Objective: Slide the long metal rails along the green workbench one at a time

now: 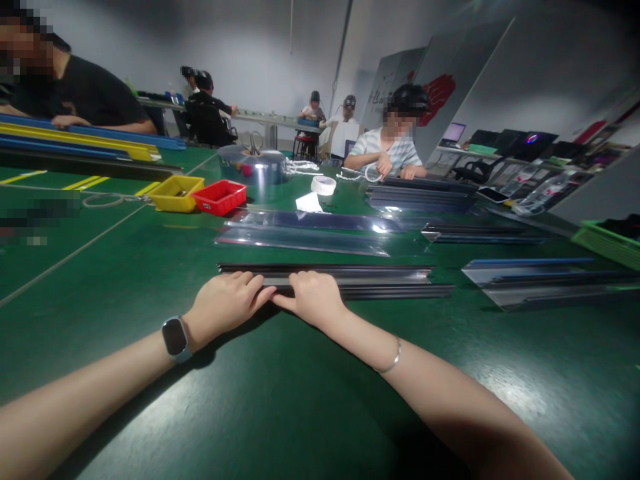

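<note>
Yellow bin (169, 203), perhaps small parts (182, 193), beyond hands (225, 300)

Black profile (370, 272), green tabletop (300, 393)

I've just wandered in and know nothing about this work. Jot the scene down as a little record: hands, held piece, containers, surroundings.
Left hand: bare, grey-banded watch on wrist, fingers over the held piece
Right hand: bare, thin silvery bracelet, beside the left hand
Held piece: long dark channel-shaped strip
Surface: glossy green tabletop
Containers: small yellow tray, small red tray
Beyond strip: shiny see-through flat strips, white roll
</note>
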### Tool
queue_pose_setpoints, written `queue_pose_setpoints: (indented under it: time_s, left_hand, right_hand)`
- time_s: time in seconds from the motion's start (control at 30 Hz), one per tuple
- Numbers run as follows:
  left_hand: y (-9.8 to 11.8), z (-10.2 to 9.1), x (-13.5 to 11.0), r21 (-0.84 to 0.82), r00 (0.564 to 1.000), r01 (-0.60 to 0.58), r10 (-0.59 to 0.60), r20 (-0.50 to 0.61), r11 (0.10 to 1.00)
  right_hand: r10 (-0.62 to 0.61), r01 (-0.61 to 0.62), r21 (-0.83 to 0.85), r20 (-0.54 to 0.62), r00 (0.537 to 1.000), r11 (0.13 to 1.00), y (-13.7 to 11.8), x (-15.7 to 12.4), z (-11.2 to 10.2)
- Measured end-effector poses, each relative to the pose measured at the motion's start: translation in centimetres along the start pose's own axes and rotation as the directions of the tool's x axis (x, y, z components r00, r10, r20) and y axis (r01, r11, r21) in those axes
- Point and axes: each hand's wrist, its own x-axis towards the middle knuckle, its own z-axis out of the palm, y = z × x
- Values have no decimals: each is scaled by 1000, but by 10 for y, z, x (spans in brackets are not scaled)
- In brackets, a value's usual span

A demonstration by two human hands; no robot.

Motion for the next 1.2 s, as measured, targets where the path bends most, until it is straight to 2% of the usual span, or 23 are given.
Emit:
queue_pose_setpoints:
  time_s: [0.1,0.23,0.6,1.0,1.2]
  left_hand:
    - [-2,0,1,-7,1000,-1,1,-4,1000]
    - [-6,2,2,0,1000,10,-10,12,1000]
    - [-6,2,1,11,999,28,-29,41,1000]
    - [-5,1,1,14,999,36,-37,29,999]
    - [-6,2,1,-54,998,54,-54,-10,997]
  right_hand:
    - [75,-75,-7,-8,997,997,0,0,-2]
    - [116,-116,-3,18,993,993,3,0,-6]
    - [8,-7,-26,39,999,1000,8,6,-2]
    - [-23,24,-36,20,1000,999,10,6,1]
    - [-32,33,-26,16,999,999,11,7,0]
